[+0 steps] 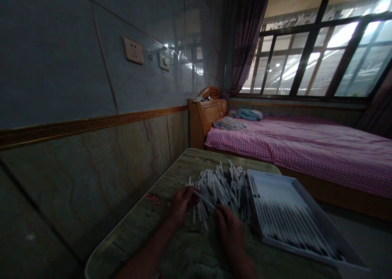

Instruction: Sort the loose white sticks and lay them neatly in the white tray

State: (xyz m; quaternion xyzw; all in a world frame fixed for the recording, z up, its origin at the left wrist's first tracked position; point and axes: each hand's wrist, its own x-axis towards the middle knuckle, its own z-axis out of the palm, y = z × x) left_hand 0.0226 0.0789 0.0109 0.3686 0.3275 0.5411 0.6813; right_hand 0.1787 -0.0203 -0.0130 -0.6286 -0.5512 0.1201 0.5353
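Observation:
My left hand (pixel 183 201) pinches one end of a slim white pen-like stick (pixel 203 199). At its other end, the fingers of my right hand (pixel 229 226) are closed on the same stick, which slants down to the right between the hands. Just beyond them lies a loose heap of similar white sticks (pixel 217 185), some with dark parts. To the right of my right hand stands a shallow white tray (pixel 275 181). Inside it, dark-ended sticks (pixel 290 226) lie side by side in a slanting row. Blur hides the finer details of the sticks.
Everything rests on a green marble-patterned table (pixel 134 238) with rounded corners. A tiled wall (pixel 92 160) with a socket (pixel 133 49) runs along the left. Behind the table is a bed (pixel 290 144) with a pink checked sheet and a wooden headboard (pixel 211 111). A window (pixel 300 63) is beyond.

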